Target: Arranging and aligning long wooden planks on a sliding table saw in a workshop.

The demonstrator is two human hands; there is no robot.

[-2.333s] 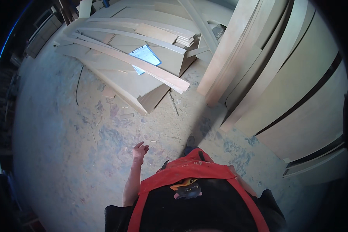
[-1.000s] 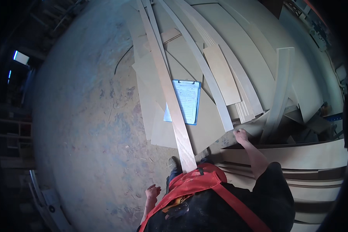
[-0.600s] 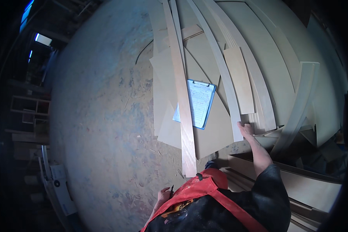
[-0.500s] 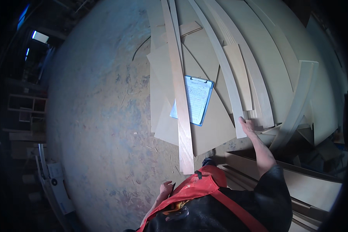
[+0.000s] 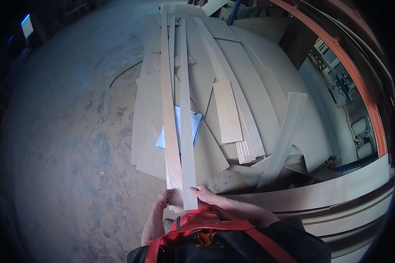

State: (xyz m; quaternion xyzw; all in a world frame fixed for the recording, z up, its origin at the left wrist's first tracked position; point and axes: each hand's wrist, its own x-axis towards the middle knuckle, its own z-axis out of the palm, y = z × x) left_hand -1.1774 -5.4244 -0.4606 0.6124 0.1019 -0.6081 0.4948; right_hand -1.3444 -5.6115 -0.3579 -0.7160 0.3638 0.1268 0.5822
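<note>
Two long, narrow wooden strips run away from me side by side over a stack of flat sheets (image 5: 149, 109). My left hand (image 5: 163, 198) is closed round the near left edge of the pinkish strip (image 5: 167, 101), with another strip partly beneath it. My right hand (image 5: 202, 194) grips the right edge of the paler grey strip (image 5: 187, 109) close to its near end, thumb on top. The grey strip's near end overlaps the pinkish one. Beneath both lies a blue clipboard (image 5: 196, 127) with paper, partly covered by them.
Right of the strips lie a short pale board (image 5: 228, 111) and a layered stack of long strips (image 5: 245, 151). A trough-like pale piece (image 5: 281, 144) leans farther right. Long panels (image 5: 311, 194) lie beside my right arm. An orange metal frame (image 5: 369, 94) stands at the right.
My right hand has brought the grey strip leftward, next to the pinkish one. My left hand has risen from beside my body to the near end of the pinkish strip. The view has shifted.
</note>
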